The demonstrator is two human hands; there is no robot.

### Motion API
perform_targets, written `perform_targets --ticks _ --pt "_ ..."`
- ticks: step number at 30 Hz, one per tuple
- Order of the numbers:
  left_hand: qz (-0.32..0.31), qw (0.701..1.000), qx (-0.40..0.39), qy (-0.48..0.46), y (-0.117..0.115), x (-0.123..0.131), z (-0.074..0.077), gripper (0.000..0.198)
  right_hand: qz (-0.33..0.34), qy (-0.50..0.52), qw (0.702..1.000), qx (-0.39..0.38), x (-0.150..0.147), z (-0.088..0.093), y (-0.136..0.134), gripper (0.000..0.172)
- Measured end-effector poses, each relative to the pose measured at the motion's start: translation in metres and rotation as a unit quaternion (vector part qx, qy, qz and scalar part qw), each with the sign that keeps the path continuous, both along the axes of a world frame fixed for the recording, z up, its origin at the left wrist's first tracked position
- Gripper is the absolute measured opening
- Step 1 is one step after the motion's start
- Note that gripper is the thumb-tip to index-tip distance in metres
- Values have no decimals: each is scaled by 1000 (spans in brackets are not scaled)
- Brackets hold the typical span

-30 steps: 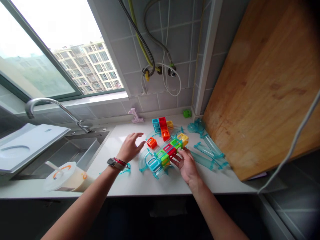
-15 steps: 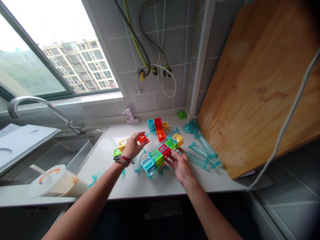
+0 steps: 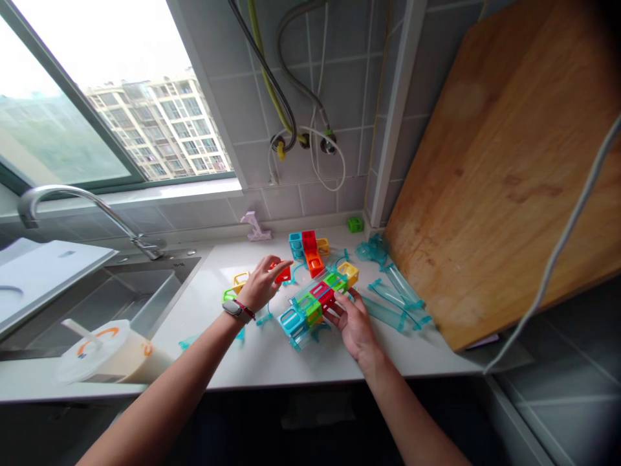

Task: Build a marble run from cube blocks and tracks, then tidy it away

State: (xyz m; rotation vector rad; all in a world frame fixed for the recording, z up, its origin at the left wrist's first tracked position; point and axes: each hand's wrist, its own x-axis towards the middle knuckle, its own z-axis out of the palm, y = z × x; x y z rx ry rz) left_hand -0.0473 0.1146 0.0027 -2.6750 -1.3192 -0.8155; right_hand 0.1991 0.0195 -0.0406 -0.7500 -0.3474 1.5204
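Observation:
My right hand (image 3: 353, 323) grips a row of joined hollow toy blocks (image 3: 320, 292), blue, green, red and yellow, with clear teal-edged panels along it. The row is tilted just above or on the counter; I cannot tell if it touches. To its left, my left hand (image 3: 262, 285) is open, thumb and fingers apart, over a red block (image 3: 283, 272) partly hidden behind the thumb. Beyond them stands a cluster of blue, red and yellow blocks (image 3: 309, 246). Yellow and green blocks (image 3: 237, 285) lie partly behind my left hand.
Clear teal plastic pieces (image 3: 398, 288) lie at the right, beside a leaning wooden board (image 3: 485, 162). A green block (image 3: 356, 224) and a purple piece (image 3: 255, 226) are by the wall. A lidded drink cup (image 3: 111, 353) stands front left, near the sink (image 3: 97, 304).
My left fingers have spread and come off the red block they were around. The block row in my right hand has hardly moved, and the view has shifted slightly.

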Motion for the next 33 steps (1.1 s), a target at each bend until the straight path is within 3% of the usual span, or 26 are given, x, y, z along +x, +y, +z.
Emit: perform_targets --ticks 6,9,12,15,17,19,21,25,28,33 --pt "12 999 32 0 1 -2 -24 53 -2 4 1000 6 -1 0 -1 52" --pt "33 998 47 -23 3 0 -26 45 -2 -1 1000 2 0 0 -1 53" --pt "51 996 56 -52 0 3 -11 38 -2 -4 1000 0 0 -1 0 52" --pt "54 995 30 -84 -20 1 18 37 -6 -7 1000 2 -1 -2 0 49" --pt "39 988 -73 -132 -46 -7 35 36 -11 -6 1000 4 -1 -2 0 47" --pt "41 970 -163 -176 -80 -18 43 36 -16 -3 1000 4 -1 -3 0 48" --pt "72 946 -232 -216 -114 -28 39 43 -16 -2 1000 1 -1 -3 0 51" --pt "124 906 -269 -301 -163 -26 15 54 -14 -8 1000 -3 0 -3 -1 53" --pt "126 891 -262 -350 -174 -8 2 53 -13 -10 1000 -1 0 -3 -1 52" --pt "132 885 -246 -373 -172 12 -4 54 -13 -7 1000 0 0 -4 -1 52"
